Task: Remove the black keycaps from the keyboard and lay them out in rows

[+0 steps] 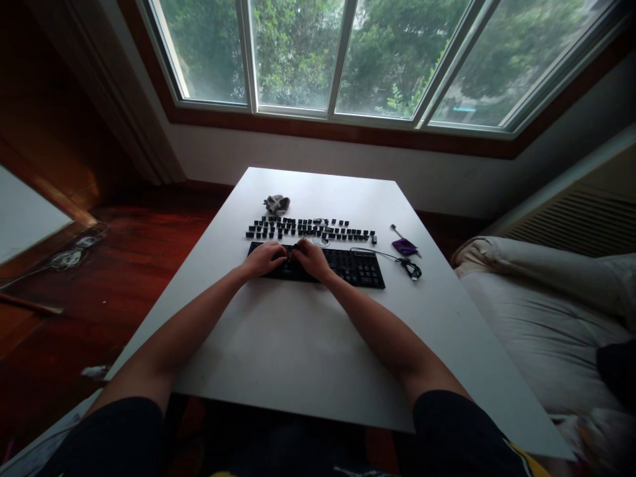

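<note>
A black keyboard (pixel 368 270) lies across the white table, and both hands are over its left half. My left hand (pixel 265 258) rests at the keyboard's left part with its fingers curled together; what they grip, if anything, is hidden. Close beside it, my right hand (pixel 311 257) is closed over the keys, fingertips pinched near the left hand's. Something thin shows by the right fingertips, too small to name. Beyond the keyboard, loose black keycaps (pixel 298 229) stand in several rows.
A crumpled grey cloth (pixel 277 205) lies behind the keycaps. To the right are a coiled black cable (pixel 410 268), a purple cloth (pixel 405 247) and a thin brush-like stick (pixel 396 230). The white table (pixel 298 358) stands before a window, with a pale sofa (pixel 536 311) at right.
</note>
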A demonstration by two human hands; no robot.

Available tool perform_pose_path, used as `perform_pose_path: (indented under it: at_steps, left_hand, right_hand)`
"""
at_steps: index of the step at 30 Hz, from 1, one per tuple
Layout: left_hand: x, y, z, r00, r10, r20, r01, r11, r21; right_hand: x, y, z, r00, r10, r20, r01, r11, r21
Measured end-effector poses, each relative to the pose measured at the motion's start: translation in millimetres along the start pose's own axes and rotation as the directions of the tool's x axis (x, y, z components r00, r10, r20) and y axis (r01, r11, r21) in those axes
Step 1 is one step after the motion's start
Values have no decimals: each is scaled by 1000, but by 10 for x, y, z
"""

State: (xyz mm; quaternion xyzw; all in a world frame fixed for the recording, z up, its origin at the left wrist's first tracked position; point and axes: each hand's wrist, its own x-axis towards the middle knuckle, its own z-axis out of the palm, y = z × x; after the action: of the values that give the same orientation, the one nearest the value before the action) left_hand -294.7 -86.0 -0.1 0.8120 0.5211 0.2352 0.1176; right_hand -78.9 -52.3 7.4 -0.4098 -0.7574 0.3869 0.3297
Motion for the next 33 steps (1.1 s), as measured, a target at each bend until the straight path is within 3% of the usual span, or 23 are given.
perform_pose_path:
  at_steps: [7,12,20,28,33]
  left_hand:
    - [-30,105,-43,998,-57,-25,51,982,-184]
    - [-15,176,-59,998,55,-38,-59,991,-121]
    - [71,291,-53,977,210,17,-211,977,42]
    - [140,393,37,976,211,-45,-212,977,-31]
    - [189,449,90,964,229,-139,-235,972,-28]
  right_hand:
    - [128,71,27,988,153,-4,-147,954,260]
    - [226,166,-6,964,246,97,-263,844,468]
    - [207,196,-143,943,307,128,-328,794,512]
    - [167,186,-271,936,337,102,-343,810,476]
    - [140,197,-360,887,444,126,-434,709,556]
